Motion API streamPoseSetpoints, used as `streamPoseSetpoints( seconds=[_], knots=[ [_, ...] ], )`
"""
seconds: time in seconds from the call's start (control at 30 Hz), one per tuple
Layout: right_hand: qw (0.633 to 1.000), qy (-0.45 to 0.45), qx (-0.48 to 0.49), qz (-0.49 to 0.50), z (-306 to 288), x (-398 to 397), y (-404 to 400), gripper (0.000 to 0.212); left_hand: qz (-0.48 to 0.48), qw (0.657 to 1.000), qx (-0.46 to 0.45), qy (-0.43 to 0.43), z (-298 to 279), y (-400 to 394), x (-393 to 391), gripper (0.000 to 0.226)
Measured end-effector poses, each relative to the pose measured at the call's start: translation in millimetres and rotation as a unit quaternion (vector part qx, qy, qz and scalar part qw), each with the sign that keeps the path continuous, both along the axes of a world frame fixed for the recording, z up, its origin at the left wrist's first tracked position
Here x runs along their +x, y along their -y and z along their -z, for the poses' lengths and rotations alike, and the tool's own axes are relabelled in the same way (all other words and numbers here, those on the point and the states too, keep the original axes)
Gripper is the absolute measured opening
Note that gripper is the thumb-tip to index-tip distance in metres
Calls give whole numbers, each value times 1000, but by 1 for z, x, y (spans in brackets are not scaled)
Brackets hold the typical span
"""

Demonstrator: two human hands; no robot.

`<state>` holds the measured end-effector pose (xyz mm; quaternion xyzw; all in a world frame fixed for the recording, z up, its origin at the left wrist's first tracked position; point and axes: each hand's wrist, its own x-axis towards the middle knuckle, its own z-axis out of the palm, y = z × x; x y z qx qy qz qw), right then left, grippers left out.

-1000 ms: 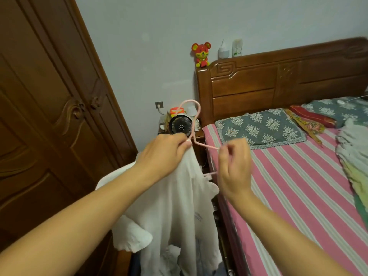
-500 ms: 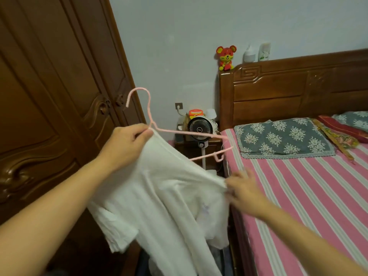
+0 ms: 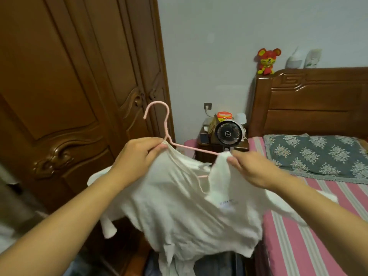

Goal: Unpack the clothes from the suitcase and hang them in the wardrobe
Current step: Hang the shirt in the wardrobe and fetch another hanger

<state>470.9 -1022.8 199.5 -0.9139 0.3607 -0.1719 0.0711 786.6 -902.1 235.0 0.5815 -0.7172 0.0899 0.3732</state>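
A white shirt (image 3: 179,212) hangs in front of me on a pink hanger (image 3: 166,124) whose hook points up. My left hand (image 3: 137,156) grips the hanger's neck together with the shirt's collar. My right hand (image 3: 251,166) pinches the shirt's right shoulder fabric up at the hanger's right arm. The brown wooden wardrobe (image 3: 69,86) stands at the left with its carved doors closed. Dark contents at the bottom edge under the shirt may be the suitcase (image 3: 219,263); I cannot tell.
A bed with a pink striped sheet (image 3: 310,236) and a blue patterned pillow (image 3: 316,154) fills the right. A nightstand with a small black fan (image 3: 228,134) stands between wardrobe and headboard (image 3: 310,102). A red toy mouse (image 3: 266,60) sits on the headboard.
My right hand rose from the shirt's lower edge and now pinches the shoulder fabric at the hanger's right arm. The view has turned further left towards the wardrobe.
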Motion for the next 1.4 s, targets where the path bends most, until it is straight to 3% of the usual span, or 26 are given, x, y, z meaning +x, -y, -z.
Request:
streamPoseSetpoints(
  seconds=[0.03,0.13,0.23,0.33,0.47,0.57,0.67,0.73,0.83,0.93,1.03,1.1,1.2,1.3,1.4],
  knots=[
    [1000,-26,-2,7,1,11,-1,54,-15,1000,-1,-4,-2,0,7,28],
    [997,8,-67,-39,-2,61,-8,31,1,999,14,30,-6,7,11,33],
    [994,31,-75,-78,-13,110,-14,30,23,997,27,71,-12,8,13,32],
    [993,83,-77,-44,-13,113,6,26,-52,994,18,98,-8,-12,71,36],
    [980,167,-88,-63,-4,115,30,45,-121,985,73,102,9,-53,142,53],
    [970,183,-93,-127,-1,149,27,39,-128,974,182,39,13,-47,133,29],
    [963,187,-91,-170,-5,167,36,40,-108,968,224,-39,10,-34,129,11],
    [950,262,-49,-161,-11,166,42,32,-143,966,210,-42,9,-29,131,9],
    [918,366,-20,-153,-12,159,35,30,-292,949,86,89,14,-23,128,9],
    [943,294,-52,-149,-7,154,46,47,-323,934,1,153,6,-22,118,19],
    [990,90,-6,-105,-6,154,89,74,-336,921,-29,194,-13,-16,107,19],
    [993,13,59,-106,2,155,112,65,-386,906,-28,175,-29,-13,104,17],
    [984,110,87,-111,18,152,134,35,-434,877,-18,204,-42,-17,108,14],
    [980,146,-8,-133,12,149,141,30,-466,837,40,282,-46,-29,114,17],
    [958,212,-112,-158,1,149,145,25,-512,797,98,304,-57,-43,111,15]
  ],
)
